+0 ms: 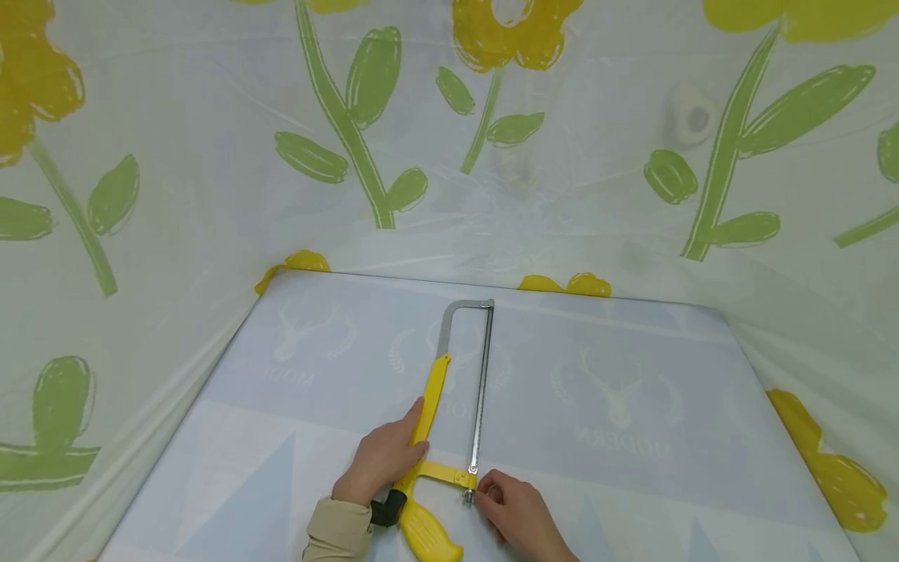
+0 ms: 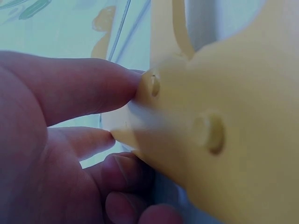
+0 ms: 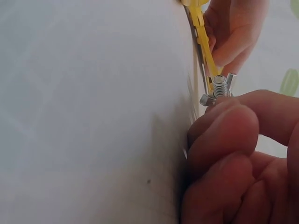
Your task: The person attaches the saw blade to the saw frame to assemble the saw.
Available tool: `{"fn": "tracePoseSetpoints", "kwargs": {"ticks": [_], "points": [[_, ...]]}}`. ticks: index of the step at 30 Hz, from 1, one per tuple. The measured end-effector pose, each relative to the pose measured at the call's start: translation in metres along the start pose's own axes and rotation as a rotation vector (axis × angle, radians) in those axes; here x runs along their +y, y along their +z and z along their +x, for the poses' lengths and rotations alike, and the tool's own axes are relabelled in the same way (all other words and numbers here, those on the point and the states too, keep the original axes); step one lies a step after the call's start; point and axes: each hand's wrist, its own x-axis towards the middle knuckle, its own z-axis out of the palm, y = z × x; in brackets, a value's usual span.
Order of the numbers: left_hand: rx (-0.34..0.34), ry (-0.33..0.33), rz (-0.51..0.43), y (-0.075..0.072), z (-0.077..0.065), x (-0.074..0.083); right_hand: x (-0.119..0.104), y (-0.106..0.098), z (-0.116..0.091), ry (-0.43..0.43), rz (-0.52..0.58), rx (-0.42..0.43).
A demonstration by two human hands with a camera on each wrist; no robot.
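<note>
A hacksaw [image 1: 433, 398] with a yellow frame and handle lies on the table, its silver bow at the far end. Its straight metal blade [image 1: 481, 390] runs along the right side. My left hand [image 1: 386, 460] grips the yellow frame just above the handle, thumb on one face and fingers round the edge, as the left wrist view shows. At the near end of the blade a silver wing nut [image 3: 217, 89] sits on a threaded bolt. My right hand [image 1: 518, 511] has its curled thumb and fingers right at this wing nut, partly covering it in the right wrist view.
The table [image 1: 618, 484] wears a pale blue and white printed cloth. Behind it and along both sides hangs a white curtain [image 1: 211, 156] with yellow flowers and green leaves. The yellow handle [image 1: 427, 535] points toward the near edge.
</note>
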Motion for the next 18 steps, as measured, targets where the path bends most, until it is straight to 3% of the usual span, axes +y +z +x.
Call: {"fn": "tracePoseSetpoints", "kwargs": {"ticks": [12, 18], "points": [[-0.019, -0.028, 0.013, 0.0012, 0.0005, 0.0008, 0.0035, -0.0035, -0.001, -0.05, 0.057, -0.071], [-0.023, -0.033, 0.015, 0.0012, 0.0008, 0.0012, 0.0008, -0.0006, -0.0009, -0.053, -0.04, -0.009]]}}
